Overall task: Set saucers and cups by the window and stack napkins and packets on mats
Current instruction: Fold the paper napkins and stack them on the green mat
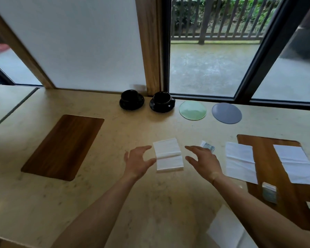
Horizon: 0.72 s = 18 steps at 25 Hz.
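Step in hand, as judged: picking up the folded napkin stack (169, 155) lying on the bare counter (132, 203) between the two wooden mats. To do it well, both hands should be closing on the short side edges together, fingertips sliding under the bottom sheet so the layers are lifting as one and not fanning; the crease across the middle suggests it may flop if pinched from one side only. The left hand (138, 161) is hovering just left of the stack, fingers spread wide and curled, holding nothing; thumb is near the stack edge, contact cannot be confirmed. The right hand (203, 161) is hovering just right, equally spread, empty, partly covering a small packet (208, 145). Left mat (63, 146) is lying bare; right mat (268, 158) is carrying loose napkins. Two black cups (161, 99) on saucers are sitting by the window (213, 59).
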Motion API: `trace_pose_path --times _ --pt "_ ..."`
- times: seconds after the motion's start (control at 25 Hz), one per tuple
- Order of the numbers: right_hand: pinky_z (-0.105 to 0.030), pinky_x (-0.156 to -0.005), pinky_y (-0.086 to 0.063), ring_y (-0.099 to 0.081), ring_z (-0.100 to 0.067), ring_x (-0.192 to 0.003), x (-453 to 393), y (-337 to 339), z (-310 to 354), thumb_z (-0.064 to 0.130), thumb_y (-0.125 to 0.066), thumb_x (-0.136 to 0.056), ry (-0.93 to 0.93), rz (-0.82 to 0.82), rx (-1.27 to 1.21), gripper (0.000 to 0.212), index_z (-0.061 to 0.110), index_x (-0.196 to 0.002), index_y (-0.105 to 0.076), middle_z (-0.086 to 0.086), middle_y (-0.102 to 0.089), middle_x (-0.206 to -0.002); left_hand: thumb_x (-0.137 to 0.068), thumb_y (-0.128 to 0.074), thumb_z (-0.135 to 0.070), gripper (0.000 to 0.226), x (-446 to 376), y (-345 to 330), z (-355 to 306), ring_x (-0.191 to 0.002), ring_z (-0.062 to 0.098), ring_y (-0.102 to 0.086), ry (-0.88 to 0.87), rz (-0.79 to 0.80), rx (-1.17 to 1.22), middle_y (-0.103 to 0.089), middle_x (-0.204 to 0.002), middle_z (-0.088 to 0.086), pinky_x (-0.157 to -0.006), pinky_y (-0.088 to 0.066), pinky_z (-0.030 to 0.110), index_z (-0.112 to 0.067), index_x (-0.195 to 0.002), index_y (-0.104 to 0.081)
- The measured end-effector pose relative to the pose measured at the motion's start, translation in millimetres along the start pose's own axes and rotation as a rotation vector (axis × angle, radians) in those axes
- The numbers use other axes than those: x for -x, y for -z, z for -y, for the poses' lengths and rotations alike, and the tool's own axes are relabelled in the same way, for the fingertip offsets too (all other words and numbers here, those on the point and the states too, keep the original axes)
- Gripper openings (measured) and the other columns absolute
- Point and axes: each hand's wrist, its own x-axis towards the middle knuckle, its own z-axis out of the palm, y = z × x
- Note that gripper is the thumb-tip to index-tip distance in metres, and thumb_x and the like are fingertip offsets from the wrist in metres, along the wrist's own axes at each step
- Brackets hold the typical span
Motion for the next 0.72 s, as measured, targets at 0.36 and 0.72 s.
trace_pose_path --times 0.36,0.72 --pt "-0.041 -0.104 -0.041 -0.042 -0.020 -0.133 -9.5 -26.8 1.3 0.045 -0.051 -0.095 -0.092 0.073 0.053 0.044 0.040 -0.138 -0.046 0.009 -0.048 -0.145 -0.080 -0.068 -0.048 0.053 -21.2 -20.1 19.4 -0.127 0.014 -0.045 0.028 0.088 -0.003 -0.055 -0.133 -0.011 -0.110 -0.023 0.047 -0.038 -0.130 -0.054" --pt "-0.043 -0.105 -0.039 -0.040 -0.021 -0.134 -42.2 -57.4 -3.0 0.042 -0.051 -0.095 -0.143 0.133 0.104 0.045 0.037 -0.140 -0.045 0.004 -0.046 -0.146 -0.074 -0.073 -0.046 0.051 -55.5 -39.5 33.1 -0.122 0.014 -0.049 0.005 0.187 -0.023 -0.059 -0.127 -0.010 -0.108 -0.025 0.046 -0.039 -0.122 -0.059"
